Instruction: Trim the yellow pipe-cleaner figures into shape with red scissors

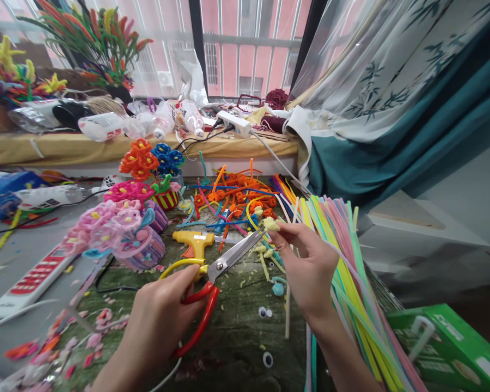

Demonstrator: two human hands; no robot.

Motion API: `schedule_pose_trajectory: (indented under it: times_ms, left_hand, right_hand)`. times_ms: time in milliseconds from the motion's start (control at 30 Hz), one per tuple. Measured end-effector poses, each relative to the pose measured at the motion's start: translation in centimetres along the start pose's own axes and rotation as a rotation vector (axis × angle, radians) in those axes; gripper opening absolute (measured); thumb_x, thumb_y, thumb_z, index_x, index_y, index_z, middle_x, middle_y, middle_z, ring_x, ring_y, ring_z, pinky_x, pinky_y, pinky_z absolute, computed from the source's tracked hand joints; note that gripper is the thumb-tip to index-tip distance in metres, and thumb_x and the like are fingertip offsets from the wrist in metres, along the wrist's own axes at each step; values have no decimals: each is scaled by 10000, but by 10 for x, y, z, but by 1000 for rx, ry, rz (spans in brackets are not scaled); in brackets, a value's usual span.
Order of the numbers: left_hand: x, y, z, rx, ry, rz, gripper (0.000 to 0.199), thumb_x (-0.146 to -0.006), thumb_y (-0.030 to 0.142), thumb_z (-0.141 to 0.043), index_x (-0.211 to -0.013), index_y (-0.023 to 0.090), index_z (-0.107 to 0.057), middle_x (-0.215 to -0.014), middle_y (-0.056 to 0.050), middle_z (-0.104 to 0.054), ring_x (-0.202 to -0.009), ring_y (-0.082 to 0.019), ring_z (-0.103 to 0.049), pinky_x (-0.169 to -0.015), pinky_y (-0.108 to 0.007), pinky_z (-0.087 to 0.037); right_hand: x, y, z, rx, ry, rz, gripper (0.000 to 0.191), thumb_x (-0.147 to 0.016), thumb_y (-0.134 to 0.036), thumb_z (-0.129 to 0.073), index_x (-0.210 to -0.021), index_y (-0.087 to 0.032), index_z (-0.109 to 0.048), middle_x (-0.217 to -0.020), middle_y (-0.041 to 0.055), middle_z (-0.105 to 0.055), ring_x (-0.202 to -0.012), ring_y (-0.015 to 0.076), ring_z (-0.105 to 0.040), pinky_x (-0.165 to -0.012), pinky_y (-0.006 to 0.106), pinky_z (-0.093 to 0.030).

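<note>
My left hand (163, 305) is closed round the red and yellow handles of a pair of scissors (234, 256), whose blades point up and right. The blade tips reach to a small pale yellow fuzzy piece (270, 224), pinched between the thumb and fingers of my right hand (306, 261). Whether the blades touch the piece is too small to tell. Below it, pale yellow scraps (265, 261) and a light blue pompom (277, 288) lie on the dark green mat (228, 337). A yellow glue gun (194, 241) rests beyond the scissors.
Pipe-cleaner flowers in pots (136, 239) stand left of the scissors. Orange pieces (245, 188) are heaped at the back. Long pastel pipe cleaners (351, 283) lie along the right, beside a green box (453, 348). Googly eyes (268, 359) sit near the front; a power strip (234, 124) is on the ledge.
</note>
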State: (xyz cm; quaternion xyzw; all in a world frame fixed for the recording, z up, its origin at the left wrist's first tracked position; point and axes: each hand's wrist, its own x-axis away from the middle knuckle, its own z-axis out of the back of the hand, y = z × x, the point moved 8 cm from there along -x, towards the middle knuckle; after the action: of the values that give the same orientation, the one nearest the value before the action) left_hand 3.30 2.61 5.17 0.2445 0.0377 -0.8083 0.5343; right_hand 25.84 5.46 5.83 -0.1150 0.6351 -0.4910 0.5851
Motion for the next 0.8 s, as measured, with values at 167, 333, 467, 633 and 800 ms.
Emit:
schedule_pose_trajectory:
  times_ms: [167, 333, 467, 633, 800]
  left_hand:
    - [1, 0, 0, 13, 4, 1, 163, -812, 245, -514, -662, 214, -567, -540, 48, -620, -425, -120, -585, -453, -213, -375]
    - [3, -2, -3, 14, -19, 36, 149, -805, 247, -526, -662, 221, -561, -564, 45, -646, -451, -126, -606, -472, -213, -381]
    - [2, -3, -3, 31, -32, 44, 160, -805, 269, -538, -652, 223, -548, -529, 50, -623, -434, -126, -584, -451, -214, -353]
    - [4, -6, -7, 21, -51, 59, 160, -827, 274, -533, -678, 227, -568, -570, 37, -662, -474, -146, -619, -479, -228, -370]
    - [4, -5, -9, 5, -48, 28, 163, -821, 260, -538, -669, 219, -582, -554, 33, -649, -461, -146, -609, -477, -231, -370]
  right_hand:
    - [2, 0, 1, -14, 20, -16, 28, -842, -217, -728, -869, -210, -727, -802, 3, -732, -711, 146, -681, -678, 283, -562]
    - [3, -2, 0, -6, 28, -11, 14, -834, -212, -729, -833, -203, -718, -770, -2, -730, -675, 140, -674, -652, 274, -557]
    - [3, -2, -2, -9, 21, -24, 31, -832, -228, -726, -813, -204, -716, -762, 2, -731, -673, 152, -675, -644, 285, -556]
    - [3, 0, -4, -32, 12, -49, 38, -839, -243, -717, -820, -210, -720, -779, 14, -739, -703, 170, -686, -653, 301, -562]
    - [4, 0, -4, -30, 10, -52, 45, -845, -246, -711, -822, -208, -720, -779, 17, -738, -709, 171, -685, -661, 304, -565]
